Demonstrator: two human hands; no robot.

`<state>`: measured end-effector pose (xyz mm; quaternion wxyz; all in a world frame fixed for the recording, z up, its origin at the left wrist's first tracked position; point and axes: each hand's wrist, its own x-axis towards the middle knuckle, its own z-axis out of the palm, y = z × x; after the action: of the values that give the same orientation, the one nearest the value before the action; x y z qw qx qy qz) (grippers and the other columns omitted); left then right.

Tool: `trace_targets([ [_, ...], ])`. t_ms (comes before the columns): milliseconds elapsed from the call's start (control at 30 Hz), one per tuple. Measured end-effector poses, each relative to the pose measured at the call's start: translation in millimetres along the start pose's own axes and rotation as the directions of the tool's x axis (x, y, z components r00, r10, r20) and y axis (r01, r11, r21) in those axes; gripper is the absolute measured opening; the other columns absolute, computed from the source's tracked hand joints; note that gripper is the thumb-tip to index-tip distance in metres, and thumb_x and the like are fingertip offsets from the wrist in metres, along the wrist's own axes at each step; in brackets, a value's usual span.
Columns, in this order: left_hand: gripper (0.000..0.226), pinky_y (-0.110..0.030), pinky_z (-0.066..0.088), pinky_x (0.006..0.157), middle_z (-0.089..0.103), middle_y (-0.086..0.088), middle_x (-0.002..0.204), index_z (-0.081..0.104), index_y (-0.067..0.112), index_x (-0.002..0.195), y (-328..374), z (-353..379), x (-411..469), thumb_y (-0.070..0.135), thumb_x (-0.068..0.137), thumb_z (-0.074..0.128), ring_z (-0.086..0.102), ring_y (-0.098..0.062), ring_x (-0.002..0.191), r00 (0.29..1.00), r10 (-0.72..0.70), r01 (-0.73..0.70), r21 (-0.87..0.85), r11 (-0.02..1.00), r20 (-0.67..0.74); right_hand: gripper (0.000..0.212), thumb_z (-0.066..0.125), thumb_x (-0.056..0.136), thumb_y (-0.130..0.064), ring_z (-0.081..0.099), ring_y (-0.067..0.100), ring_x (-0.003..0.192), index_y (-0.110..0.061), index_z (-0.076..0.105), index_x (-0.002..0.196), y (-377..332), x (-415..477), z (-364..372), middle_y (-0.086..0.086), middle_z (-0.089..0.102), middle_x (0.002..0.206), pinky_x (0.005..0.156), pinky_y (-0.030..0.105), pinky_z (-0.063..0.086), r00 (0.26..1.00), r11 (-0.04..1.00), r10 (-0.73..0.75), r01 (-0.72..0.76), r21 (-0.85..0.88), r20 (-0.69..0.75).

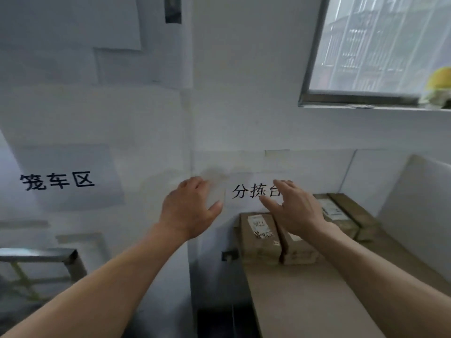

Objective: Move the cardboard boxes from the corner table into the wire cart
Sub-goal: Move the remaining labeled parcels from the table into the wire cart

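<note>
Several brown cardboard boxes stand in a row against the wall at the back of the corner table point(305, 296). The leftmost box point(260, 236) carries a white label, and a second box point(296, 250) stands beside it. Further right are more boxes point(341, 215), partly behind my right arm. My left hand point(188, 208) hovers in the air left of the boxes, fingers relaxed and holding nothing. My right hand point(295, 211) is raised above the boxes with fingers spread, touching none of them. Part of the wire cart point(41, 262) shows at the lower left.
A paper sign point(57, 181) marks the wall over the cart and another sign point(253, 191) hangs above the boxes. A white board point(419, 198) leans at the table's right end. A window point(380, 45) with a yellow object point(439, 79) on its sill is upper right.
</note>
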<state>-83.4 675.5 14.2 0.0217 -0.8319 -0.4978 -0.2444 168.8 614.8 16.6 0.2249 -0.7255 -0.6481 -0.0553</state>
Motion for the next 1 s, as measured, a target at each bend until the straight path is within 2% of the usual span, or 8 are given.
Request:
trace_targets([
  [133,0.059,-0.040,0.049,0.091,0.055,-0.002,0.136,0.056,0.020,0.131,22.8,30.9,23.3,0.061,0.089,0.047,0.053,-0.026,0.124,0.999,0.034,-0.032,-0.053,0.998,0.026,0.078,0.045,0.096,-0.068,0.047,0.025,0.140,-0.013,0.045,0.151,42.8,-6.6,-3.2,0.008,0.051,0.152,0.110,0.044,0.041,0.995,0.995,0.104,-0.104,0.008,-0.006],
  [200,0.058,-0.040,0.047,0.093,0.053,-0.001,0.139,0.054,0.021,0.135,29.6,48.7,34.5,0.059,0.092,0.050,0.051,-0.025,0.127,0.998,0.054,-0.050,-0.080,0.996,0.046,0.075,0.045,0.094,-0.069,0.051,0.025,0.133,-0.014,0.052,0.144,62.1,-8.9,-0.3,0.008,0.057,0.145,0.102,0.041,0.045,0.986,0.986,0.164,-0.164,-0.007,0.004],
  [267,0.059,-0.039,0.047,0.094,0.052,-0.001,0.141,0.053,0.020,0.137,35.2,66.3,44.5,0.058,0.092,0.051,0.050,-0.024,0.128,0.995,0.070,-0.063,-0.100,0.993,0.072,0.067,0.040,0.089,-0.074,0.059,0.024,0.110,-0.018,0.062,0.119,79.4,-9.5,5.4,0.006,0.066,0.122,0.080,0.034,0.044,0.975,0.975,0.222,-0.221,-0.021,0.018],
  [333,0.058,-0.038,0.047,0.093,0.053,-0.001,0.140,0.054,0.019,0.136,40.5,83.9,55.6,0.058,0.092,0.052,0.050,-0.024,0.127,0.991,0.096,-0.085,-0.113,0.990,0.093,0.061,0.035,0.083,-0.078,0.059,0.023,0.095,-0.024,0.058,0.098,94.1,-7.6,10.4,0.000,0.064,0.105,0.071,0.034,0.039,0.960,0.959,0.280,-0.280,-0.037,0.015],
  [500,0.058,-0.037,0.046,0.090,0.053,-0.001,0.140,0.053,0.018,0.137,47.3,120.0,91.9,0.057,0.093,0.053,0.050,-0.023,0.127,0.978,0.172,-0.151,-0.165,0.975,0.117,0.083,0.032,0.078,-0.080,0.063,0.030,0.107,-0.013,0.063,0.116,116.5,8.8,21.7,0.008,0.067,0.120,0.084,0.040,0.050,0.938,0.935,0.346,-0.347,-0.073,-0.025],
  [733,0.060,-0.038,0.049,0.091,0.053,-0.001,0.141,0.051,0.019,0.140,46.9,155.0,147.8,0.057,0.093,0.051,0.050,-0.022,0.127,0.950,0.279,-0.247,-0.208,0.946,0.137,0.070,0.049,0.092,-0.069,0.059,0.027,0.121,-0.015,0.057,0.137,132.3,43.1,33.7,0.008,0.062,0.136,0.094,0.039,0.049,0.905,0.897,0.424,-0.424,-0.124,-0.024],
  [933,0.060,-0.036,0.048,0.094,0.052,0.001,0.142,0.052,0.020,0.140,55.6,166.9,194.7,0.058,0.093,0.050,0.049,-0.020,0.129,0.927,0.362,-0.329,-0.251,0.911,0.100,0.080,0.032,0.080,-0.080,0.061,0.021,0.105,-0.021,0.061,0.126,138.6,65.2,27.6,0.003,0.067,0.123,0.076,0.032,0.044,0.874,0.867,0.478,-0.485,-0.110,-0.086],
  [1000,0.058,-0.037,0.050,0.091,0.055,0.001,0.139,0.055,0.020,0.136,62.3,166.7,206.3,0.058,0.093,0.050,0.052,-0.020,0.125,0.921,0.384,-0.356,-0.260,0.898,0.069,0.084,0.030,0.079,-0.080,0.061,0.022,0.108,-0.020,0.061,0.129,140.9,68.2,23.6,0.003,0.066,0.125,0.079,0.032,0.045,0.868,0.861,0.487,-0.496,-0.114,-0.094],
])
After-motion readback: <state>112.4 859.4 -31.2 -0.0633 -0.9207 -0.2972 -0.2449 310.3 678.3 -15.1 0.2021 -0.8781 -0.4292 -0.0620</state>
